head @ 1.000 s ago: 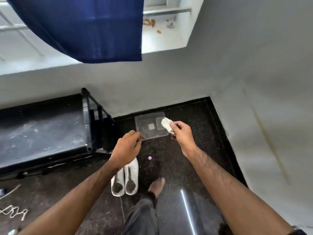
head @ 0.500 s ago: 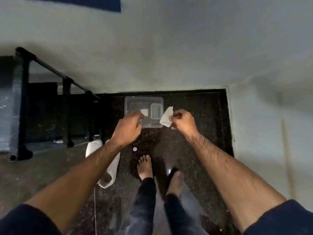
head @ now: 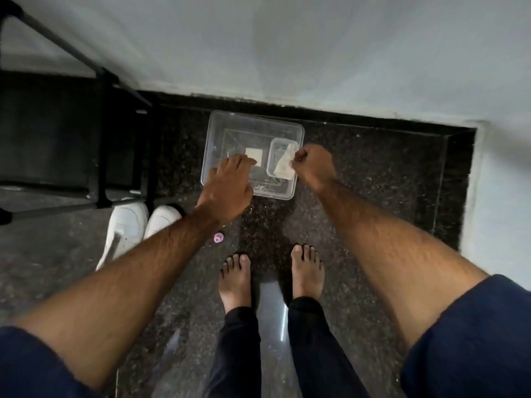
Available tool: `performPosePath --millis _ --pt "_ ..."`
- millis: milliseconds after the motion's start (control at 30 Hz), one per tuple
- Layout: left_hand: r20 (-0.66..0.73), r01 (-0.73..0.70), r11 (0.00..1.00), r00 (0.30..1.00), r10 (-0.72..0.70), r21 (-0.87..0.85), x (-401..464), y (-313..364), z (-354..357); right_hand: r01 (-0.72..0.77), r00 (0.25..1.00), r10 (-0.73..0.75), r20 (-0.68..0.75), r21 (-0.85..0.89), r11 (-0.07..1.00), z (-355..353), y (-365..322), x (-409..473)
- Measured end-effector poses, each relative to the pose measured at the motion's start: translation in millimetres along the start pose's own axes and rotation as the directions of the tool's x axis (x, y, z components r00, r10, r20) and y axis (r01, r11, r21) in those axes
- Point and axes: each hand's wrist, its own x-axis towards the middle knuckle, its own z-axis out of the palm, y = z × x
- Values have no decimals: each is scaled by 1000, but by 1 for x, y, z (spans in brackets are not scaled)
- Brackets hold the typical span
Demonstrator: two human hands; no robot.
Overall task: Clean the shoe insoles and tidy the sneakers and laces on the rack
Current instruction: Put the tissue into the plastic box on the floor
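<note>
A clear plastic tub [head: 227,119] sits on the dark floor against the wall. Inside it are a small clear container [head: 275,145] and a pale square piece [head: 254,156]. My right hand [head: 314,166] pinches a crumpled white cloth [head: 284,165] that hangs over the small container. My left hand [head: 227,188] reaches over the tub's near left edge, fingers loosely curled, holding nothing that I can see. A pair of white sneakers [head: 129,228] stands on the floor beside the black rack [head: 100,156], partly hidden by my left forearm.
My bare feet [head: 235,282] stand just behind the tub. A small pink object [head: 218,237] lies on the floor near my left wrist. The white wall runs along the back and right. The rack's black frame fills the upper left.
The view has tilted further down and closer to the floor. Both hands have lowered toward the tub; the cloth now hangs over the small container inside it.
</note>
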Motion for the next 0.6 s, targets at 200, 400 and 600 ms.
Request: performPosePath --millis 200,400,600 --pt "-28 32 999 999 -31 32 25 -22 51 65 996 -76 -39 -234 970 34 5 38" --pt "-19 26 999 999 -26 18 34 -37 72 119 993 -122 6 -262 958 46 7 51" --pt "22 13 997 1000 -15 70 19 -25 55 160 986 -165 -3 -204 966 28 14 22"
